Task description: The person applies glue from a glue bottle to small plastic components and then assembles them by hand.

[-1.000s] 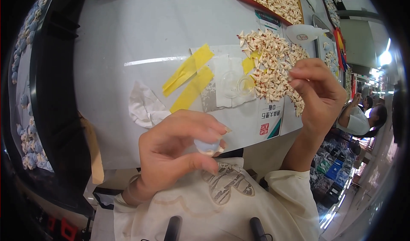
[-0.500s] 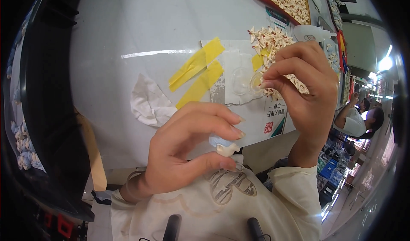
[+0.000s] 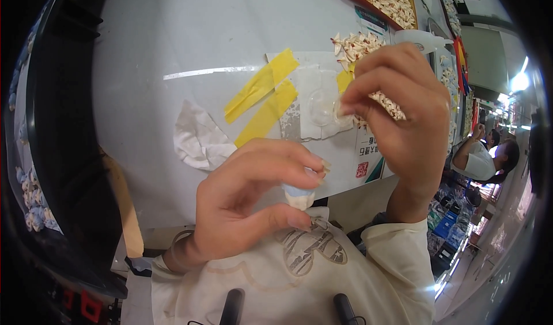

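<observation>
My left hand (image 3: 247, 192) is closed, its thumb and fingers pinching a small light-blue and cream figurine (image 3: 299, 198) above the near table edge. My right hand (image 3: 400, 94) has its thumb and fingertips pressed together; whatever they hold is hidden or too small to name. Its fingertips meet the right side of a clear, glossy round patch (image 3: 322, 107) on a white sheet (image 3: 311, 132). Behind the right hand lies a heap of small cream pieces with reddish tips (image 3: 358, 46), partly covered by it.
Yellow tape strips (image 3: 259, 92) and a crumpled white cloth (image 3: 199, 138) lie left of the sheet. A red tray (image 3: 354, 1) of cream pieces stands at the far right, near a white bottle (image 3: 423, 39). A black rack (image 3: 60, 129) borders the left. Another person (image 3: 487, 155) is at far right.
My right hand has moved slightly left, its fingertips closer to the clear patch. The figurine in my left hand has turned, so its protruding cream part no longer points right.
</observation>
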A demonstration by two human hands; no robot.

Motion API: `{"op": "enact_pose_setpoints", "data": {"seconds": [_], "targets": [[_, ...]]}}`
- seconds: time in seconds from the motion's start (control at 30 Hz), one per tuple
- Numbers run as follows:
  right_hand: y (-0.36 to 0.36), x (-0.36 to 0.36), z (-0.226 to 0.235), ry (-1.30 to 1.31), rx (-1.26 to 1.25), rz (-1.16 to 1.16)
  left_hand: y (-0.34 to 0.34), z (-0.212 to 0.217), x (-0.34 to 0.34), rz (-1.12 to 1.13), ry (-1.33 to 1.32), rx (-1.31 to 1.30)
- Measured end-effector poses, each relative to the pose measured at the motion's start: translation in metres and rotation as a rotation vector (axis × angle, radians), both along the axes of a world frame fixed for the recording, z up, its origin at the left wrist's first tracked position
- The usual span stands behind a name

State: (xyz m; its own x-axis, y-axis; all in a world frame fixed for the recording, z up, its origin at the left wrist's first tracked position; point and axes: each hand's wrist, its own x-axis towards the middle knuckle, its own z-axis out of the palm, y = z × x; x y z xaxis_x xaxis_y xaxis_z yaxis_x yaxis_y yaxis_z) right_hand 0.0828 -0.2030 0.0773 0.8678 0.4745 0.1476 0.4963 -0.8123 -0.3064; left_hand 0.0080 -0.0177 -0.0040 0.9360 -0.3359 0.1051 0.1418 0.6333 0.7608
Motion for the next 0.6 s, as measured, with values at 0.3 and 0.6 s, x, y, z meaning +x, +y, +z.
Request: {"op": "enact_pose_setpoints", "data": {"seconds": [0.3, 0.6], "targets": [[0.001, -0.029, 0.006, 0.155, 0.513, -0.022, -0.003, 0.0, -0.004, 0.088, 0.1, -0.269], [0.017, -0.047, -0.016, 0.339, 0.823, -0.025, 0.002, -0.001, -0.005, 0.156, -0.136, 0.088]]}}
